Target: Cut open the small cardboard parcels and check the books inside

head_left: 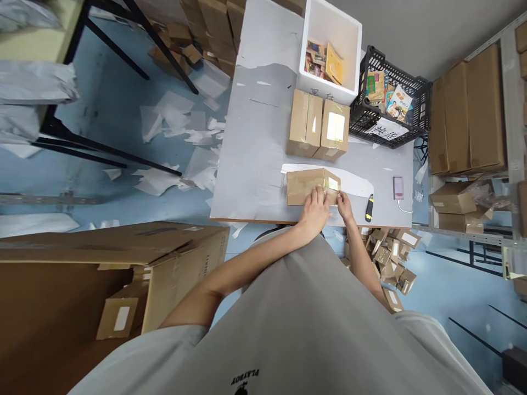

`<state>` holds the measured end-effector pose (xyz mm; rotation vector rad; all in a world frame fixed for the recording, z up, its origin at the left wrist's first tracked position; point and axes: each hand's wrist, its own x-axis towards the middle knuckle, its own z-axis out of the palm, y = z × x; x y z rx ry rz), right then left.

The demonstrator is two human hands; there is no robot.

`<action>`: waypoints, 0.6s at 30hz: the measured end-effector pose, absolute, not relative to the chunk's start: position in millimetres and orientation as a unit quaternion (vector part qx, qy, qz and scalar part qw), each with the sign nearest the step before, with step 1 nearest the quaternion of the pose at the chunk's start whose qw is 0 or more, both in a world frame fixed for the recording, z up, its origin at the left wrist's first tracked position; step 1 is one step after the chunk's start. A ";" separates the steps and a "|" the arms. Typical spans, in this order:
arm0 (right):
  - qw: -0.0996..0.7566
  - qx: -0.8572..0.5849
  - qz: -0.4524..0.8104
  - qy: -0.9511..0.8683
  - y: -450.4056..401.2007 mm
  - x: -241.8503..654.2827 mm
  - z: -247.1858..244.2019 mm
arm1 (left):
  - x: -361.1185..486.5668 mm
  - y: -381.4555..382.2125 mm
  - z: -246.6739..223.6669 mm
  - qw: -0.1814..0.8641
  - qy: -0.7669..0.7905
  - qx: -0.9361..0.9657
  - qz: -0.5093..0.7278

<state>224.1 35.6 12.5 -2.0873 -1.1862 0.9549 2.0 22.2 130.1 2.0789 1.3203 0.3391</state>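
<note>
A small cardboard box point(302, 186) with a white label and shiny tape at its right end lies near the front edge of the table. On its front part rests my left hand point(315, 211), fingers stretched out and nothing gripped. My right hand point(345, 208) is at the box's right end, its fingers pinched together against the corner. Whatever is between those fingertips is too small to make out. Under and behind the box is a sheet of white paper point(356, 184). A yellow and black utility knife point(369, 208) lies to the right of my right hand.
Two taped boxes point(304, 123) point(334, 129) stand behind. Farther back are a white foam bin point(354, 55) and a black crate point(395, 140), both with booklets. A phone point(397, 187) lies right. A large open carton point(185, 285) stands left; several small boxes point(387, 255) are piled below right.
</note>
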 end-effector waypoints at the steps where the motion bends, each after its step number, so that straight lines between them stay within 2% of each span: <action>1: 0.275 -0.777 0.354 -0.442 35.7 223.1 13.4 | -0.7 23.1 132.2 0.327 0.503 0.789 0.131; 8: 0.263 -0.780 0.336 -0.458 32.1 206.9 26.8 | -66.1 42.1 128.9 0.355 0.517 0.753 0.200; 12: 0.255 -0.766 0.326 -0.493 29.6 178.6 33.8 | -120.8 57.4 92.4 0.422 0.605 0.611 0.286; 18: 0.277 -0.724 0.316 -0.547 26.6 114.4 46.8 | -165.6 68.3 28.7 0.446 0.763 0.370 0.289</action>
